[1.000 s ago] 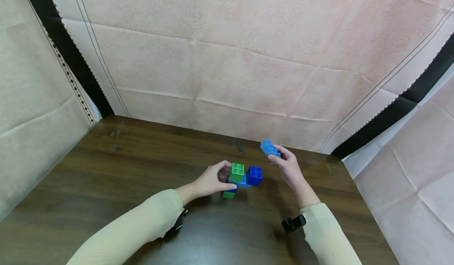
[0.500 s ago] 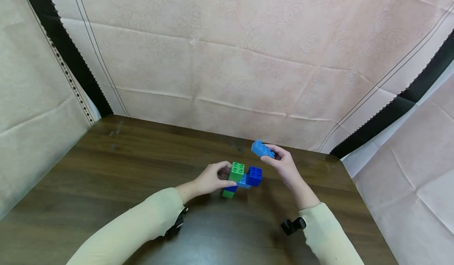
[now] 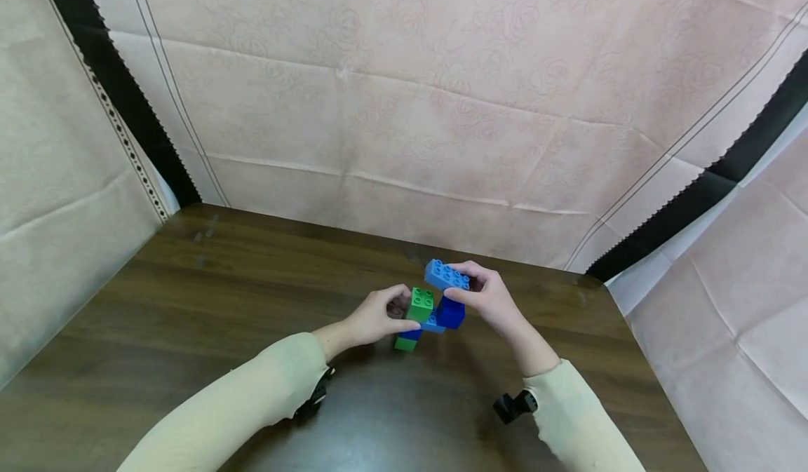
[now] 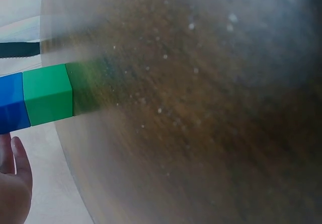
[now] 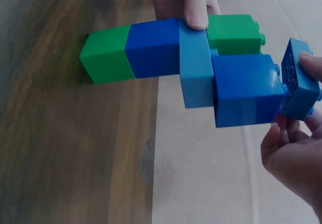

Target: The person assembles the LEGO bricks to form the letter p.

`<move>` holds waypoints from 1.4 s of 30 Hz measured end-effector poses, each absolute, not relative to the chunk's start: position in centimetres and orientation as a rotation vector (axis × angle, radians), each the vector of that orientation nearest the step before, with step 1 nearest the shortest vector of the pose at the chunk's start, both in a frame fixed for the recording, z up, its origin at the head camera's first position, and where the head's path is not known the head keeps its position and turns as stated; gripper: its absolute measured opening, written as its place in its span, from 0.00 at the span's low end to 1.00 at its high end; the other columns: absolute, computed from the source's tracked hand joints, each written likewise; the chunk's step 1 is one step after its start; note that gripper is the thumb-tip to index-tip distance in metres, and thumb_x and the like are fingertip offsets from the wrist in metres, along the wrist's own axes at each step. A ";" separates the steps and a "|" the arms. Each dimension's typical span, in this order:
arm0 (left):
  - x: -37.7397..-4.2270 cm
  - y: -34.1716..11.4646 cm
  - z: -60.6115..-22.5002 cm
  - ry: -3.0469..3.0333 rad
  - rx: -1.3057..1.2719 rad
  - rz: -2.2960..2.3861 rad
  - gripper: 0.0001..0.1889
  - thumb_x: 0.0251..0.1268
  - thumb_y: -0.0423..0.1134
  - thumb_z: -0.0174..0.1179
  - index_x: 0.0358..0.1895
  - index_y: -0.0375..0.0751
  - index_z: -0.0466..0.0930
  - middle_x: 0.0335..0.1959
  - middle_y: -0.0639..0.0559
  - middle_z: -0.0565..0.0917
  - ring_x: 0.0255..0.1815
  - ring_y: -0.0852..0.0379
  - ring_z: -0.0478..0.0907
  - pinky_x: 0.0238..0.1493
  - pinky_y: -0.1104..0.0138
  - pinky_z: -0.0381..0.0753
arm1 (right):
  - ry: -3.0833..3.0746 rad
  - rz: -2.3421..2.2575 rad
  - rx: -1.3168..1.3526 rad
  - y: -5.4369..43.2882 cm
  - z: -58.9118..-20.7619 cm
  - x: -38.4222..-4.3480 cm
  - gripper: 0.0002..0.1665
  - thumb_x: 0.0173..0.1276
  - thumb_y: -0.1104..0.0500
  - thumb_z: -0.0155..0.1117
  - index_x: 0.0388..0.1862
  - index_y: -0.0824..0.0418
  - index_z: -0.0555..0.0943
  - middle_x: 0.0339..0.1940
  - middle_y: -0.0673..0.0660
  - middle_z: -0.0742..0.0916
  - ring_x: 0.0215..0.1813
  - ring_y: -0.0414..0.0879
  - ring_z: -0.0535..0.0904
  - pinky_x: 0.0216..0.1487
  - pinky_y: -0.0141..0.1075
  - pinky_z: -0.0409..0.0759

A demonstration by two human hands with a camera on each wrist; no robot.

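A stack of toy building bricks stands upright on the table. At its bottom is a green brick (image 5: 107, 55), then a dark blue brick (image 5: 152, 50), then a light blue brick (image 5: 196, 75) lying across. On that crosspiece sit an upper green brick (image 3: 419, 306) and an upper dark blue brick (image 3: 450, 313), side by side. My left hand (image 3: 374, 319) grips the stack from the left, its thumb at the crosspiece. Between thumb and fingers my right hand (image 3: 491, 301) pinches another light blue brick (image 3: 445, 274), slightly tilted, right at the studs of the upper dark blue brick.
The brown wooden table (image 3: 252, 282) spreads around the stack. Behind it rises a pale patterned cloth (image 3: 379, 121), with more cloth at both sides. A black wrist camera (image 3: 515, 407) sits at the right sleeve.
My right hand has carried its light blue brick left and slightly down, to above the stack's upper dark blue brick. The left hand and the stack have stayed almost still.
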State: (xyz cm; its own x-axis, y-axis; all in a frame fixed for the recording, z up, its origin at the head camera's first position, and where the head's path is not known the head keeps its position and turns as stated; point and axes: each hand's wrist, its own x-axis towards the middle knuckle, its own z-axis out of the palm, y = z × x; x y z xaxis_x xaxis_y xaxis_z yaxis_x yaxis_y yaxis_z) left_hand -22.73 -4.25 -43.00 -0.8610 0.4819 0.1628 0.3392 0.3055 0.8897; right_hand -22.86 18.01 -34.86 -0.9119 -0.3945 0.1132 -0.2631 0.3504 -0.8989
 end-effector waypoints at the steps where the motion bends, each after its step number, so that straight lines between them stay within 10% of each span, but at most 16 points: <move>1: -22.7 -4.2 -43.0 2.424 0.765 1.601 0.16 0.57 0.44 0.65 0.45 0.45 0.73 0.40 0.52 0.80 0.42 0.59 0.75 0.48 0.64 0.77 | 2.484 -1.597 -0.617 17.9 -34.9 -22.9 0.23 0.62 0.61 0.64 0.56 0.65 0.76 0.48 0.61 0.80 0.44 0.47 0.76 0.45 0.35 0.80; 42: -22.6 -4.2 -42.9 2.385 0.737 1.616 0.16 0.58 0.45 0.65 0.46 0.45 0.72 0.40 0.51 0.80 0.41 0.57 0.75 0.47 0.63 0.78 | 2.707 -1.125 -0.760 17.4 -34.5 -22.0 0.25 0.58 0.51 0.70 0.54 0.56 0.80 0.38 0.53 0.79 0.41 0.48 0.70 0.36 0.36 0.77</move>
State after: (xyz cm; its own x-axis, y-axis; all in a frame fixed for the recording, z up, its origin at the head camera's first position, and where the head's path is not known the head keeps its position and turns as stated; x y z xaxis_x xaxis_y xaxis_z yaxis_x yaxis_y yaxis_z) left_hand -22.61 -4.25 -42.86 -0.8639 0.4855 0.1340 0.3043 0.2912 0.9070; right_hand -21.97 17.38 -34.48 -0.8679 -0.4895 0.0849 -0.4055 0.5992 -0.6903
